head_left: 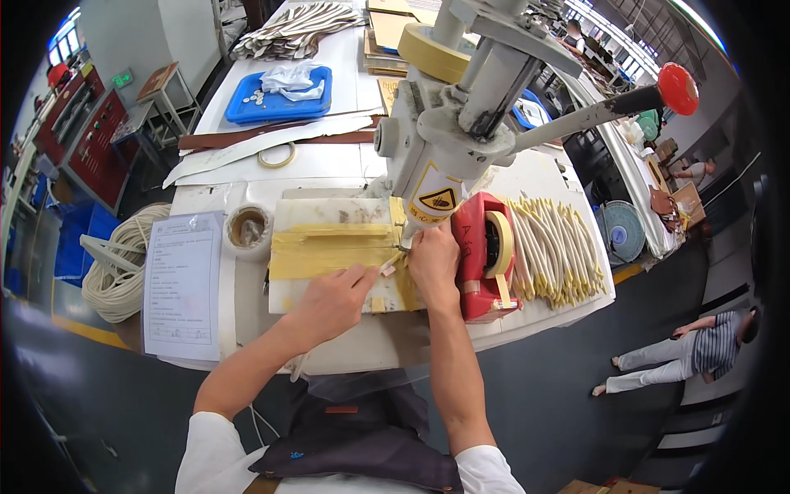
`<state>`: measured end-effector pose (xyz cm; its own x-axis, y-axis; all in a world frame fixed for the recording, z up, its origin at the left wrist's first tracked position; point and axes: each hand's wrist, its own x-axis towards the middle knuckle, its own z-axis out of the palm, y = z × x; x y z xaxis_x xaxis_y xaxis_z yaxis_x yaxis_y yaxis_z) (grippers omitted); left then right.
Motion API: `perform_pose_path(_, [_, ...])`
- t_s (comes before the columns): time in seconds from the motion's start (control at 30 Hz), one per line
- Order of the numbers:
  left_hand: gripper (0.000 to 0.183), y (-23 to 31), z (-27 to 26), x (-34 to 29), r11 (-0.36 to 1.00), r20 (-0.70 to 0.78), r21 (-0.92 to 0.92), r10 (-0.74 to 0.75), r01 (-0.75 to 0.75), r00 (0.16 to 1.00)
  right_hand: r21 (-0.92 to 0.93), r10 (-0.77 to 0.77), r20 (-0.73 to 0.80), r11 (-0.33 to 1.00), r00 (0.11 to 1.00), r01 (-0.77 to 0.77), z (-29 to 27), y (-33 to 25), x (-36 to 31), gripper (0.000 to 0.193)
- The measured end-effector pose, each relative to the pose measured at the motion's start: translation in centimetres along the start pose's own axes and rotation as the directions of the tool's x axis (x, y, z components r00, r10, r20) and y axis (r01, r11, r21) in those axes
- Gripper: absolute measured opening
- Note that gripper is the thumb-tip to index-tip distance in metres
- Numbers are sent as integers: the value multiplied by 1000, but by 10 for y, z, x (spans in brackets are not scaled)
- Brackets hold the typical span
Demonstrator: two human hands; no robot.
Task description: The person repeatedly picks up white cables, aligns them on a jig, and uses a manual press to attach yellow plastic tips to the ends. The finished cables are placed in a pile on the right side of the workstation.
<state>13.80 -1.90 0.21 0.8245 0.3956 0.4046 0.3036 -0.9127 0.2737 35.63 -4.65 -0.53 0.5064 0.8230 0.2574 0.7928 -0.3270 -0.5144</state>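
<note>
- A person in white sleeves and a dark apron [354,461] works with bare hands at a pale tabletop [251,325], under a heavy grey hand press [444,136].
- The left hand [329,305] reaches over the near edge of a white block [309,212]; its fingers are bent together at the near end of a short pale cord [388,268], though I cannot tell whether they grip it.
- That cord lies between the two hands, over the block, slanting toward the foot of the press.
- The right hand [434,257] is right at the press's foot, fingers curled; what they hold, if anything, is hidden from me.
- Yellow tape [325,257] covers a wide band of the block, left of the press.
- Just right of the right hand stands a red tape dispenser [475,284] loaded with a yellow roll.
- Right of the dispenser, many pale cords [559,255] with yellow ends lie side by side.
- The press's lever slopes up to the right, ending in a red knob [678,89].
- To the left are a roll of clear film [262,246] and a printed sheet [183,284]; farther left, a coil of pale cord [115,290].
- On the far side sits a blue tray [239,109] holding white plastic.
- On the right, another person in a striped top [714,342] stands apart.
</note>
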Motion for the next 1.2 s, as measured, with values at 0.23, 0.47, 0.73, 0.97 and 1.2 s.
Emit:
perform_pose_path(0.23, [38, 3, -7, 3, 998, -34, -65, -11, 9, 999, -34, -4, 3, 999, 1000, 4, -2, -3, 0, 25])
perform_pose_path(0.47, [36, 3, -8, 4, 995, 14, -80, -55, 56, 998, -63, 8, 17, 998, 1000, -7, -4, -7, -1, 23])
perform_pose_path(0.73, [36, 3, -7, 3, 997, 19, -60, -53, 54, 998, -45, -60, -65, 997, 996, 58, 2, 0, -3, 16])
perform_pose_path(0.97, [34, 4, -5, 3, 996, 20, -66, -61, 63, 998, -67, -63, -73, 996, 995, 59, 3, 0, -3, 15])
perform_pose_path(1.2, [38, 1, -4, 1, 997, 31, -56, -48, 50, 998, -45, -64, -84, 997, 994, 61, 2, -2, -4, 16])
